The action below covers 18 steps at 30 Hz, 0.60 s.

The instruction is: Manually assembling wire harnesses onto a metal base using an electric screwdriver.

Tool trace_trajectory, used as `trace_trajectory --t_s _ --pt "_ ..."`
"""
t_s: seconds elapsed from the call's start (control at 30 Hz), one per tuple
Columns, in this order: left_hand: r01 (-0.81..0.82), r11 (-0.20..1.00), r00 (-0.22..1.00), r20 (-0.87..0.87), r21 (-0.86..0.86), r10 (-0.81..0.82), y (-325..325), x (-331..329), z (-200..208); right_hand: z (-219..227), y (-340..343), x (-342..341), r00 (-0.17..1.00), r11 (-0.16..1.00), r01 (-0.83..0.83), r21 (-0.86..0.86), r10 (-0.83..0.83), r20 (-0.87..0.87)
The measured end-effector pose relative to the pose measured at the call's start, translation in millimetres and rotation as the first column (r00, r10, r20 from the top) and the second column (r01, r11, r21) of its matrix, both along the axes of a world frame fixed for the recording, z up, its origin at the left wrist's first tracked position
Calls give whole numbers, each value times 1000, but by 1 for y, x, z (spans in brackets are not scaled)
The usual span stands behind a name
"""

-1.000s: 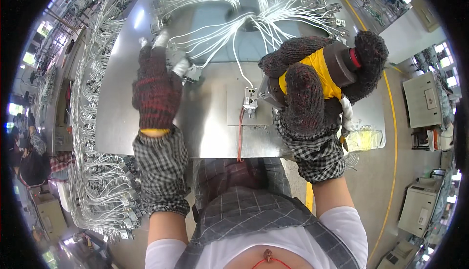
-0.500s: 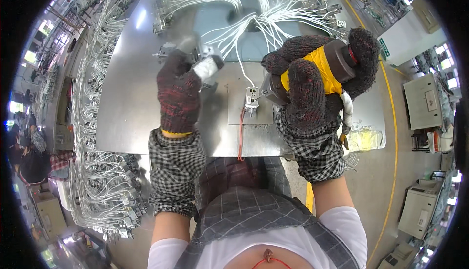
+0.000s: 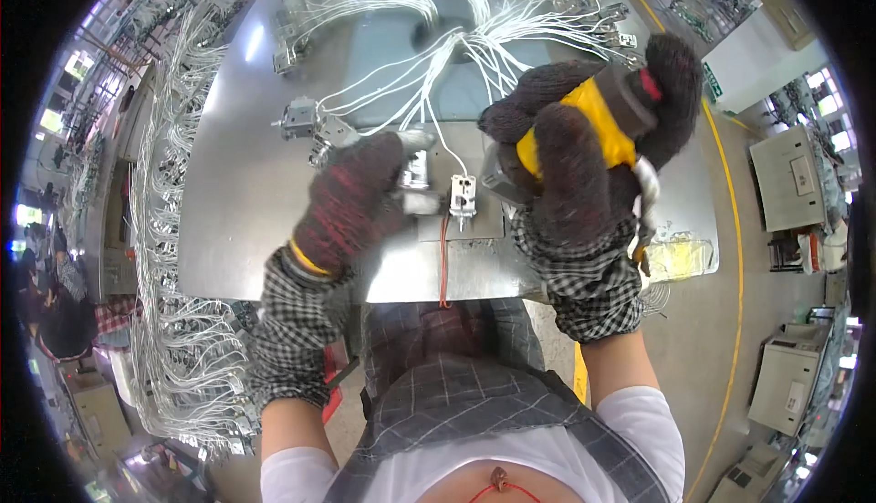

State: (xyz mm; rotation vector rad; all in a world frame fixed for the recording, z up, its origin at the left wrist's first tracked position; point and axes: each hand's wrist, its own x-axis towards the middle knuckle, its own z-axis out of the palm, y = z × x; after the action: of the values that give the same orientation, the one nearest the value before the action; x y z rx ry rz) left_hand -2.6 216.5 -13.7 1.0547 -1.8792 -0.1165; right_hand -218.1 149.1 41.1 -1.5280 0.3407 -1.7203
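My left hand [image 3: 356, 197], in a dark red-flecked knit glove with white-wrapped fingertips, has thumb and finger on either side of a small metal wired part [image 3: 417, 172]. Just right of it, another small metal part [image 3: 463, 194] with a white wire lies on a flat plate [image 3: 484, 223]. A red cord [image 3: 444, 261] runs from there to the table's front edge. My right hand [image 3: 575, 156], gloved alike, is wrapped round a dark handheld tool with yellow tape [image 3: 598, 115]. The tool's end is close to the part on the plate.
White wires [image 3: 474, 37] fan out across the metal table [image 3: 237, 202] to several metal parts at its far side. One more part [image 3: 299, 118] lies left of my left hand. Bundles of wired parts [image 3: 173, 320] hang along the left. A yellow-taped pad [image 3: 675, 261] is at the front right corner.
My left hand has moved right and nearer, from the cluster of parts at the left to beside the plate, with a part between its fingers. The right hand and tool have barely shifted.
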Motion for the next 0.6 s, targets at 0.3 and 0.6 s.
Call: trace_trajectory --t_s 0.3,0.6 --pt "84 788 950 -287 610 122 -9 -32 1 18 -6 -9 969 998 -63 -2 62 240" --pt "-111 953 962 273 281 32 -6 -27 5 -3 2 -6 998 1000 0 -25 -1 -61"
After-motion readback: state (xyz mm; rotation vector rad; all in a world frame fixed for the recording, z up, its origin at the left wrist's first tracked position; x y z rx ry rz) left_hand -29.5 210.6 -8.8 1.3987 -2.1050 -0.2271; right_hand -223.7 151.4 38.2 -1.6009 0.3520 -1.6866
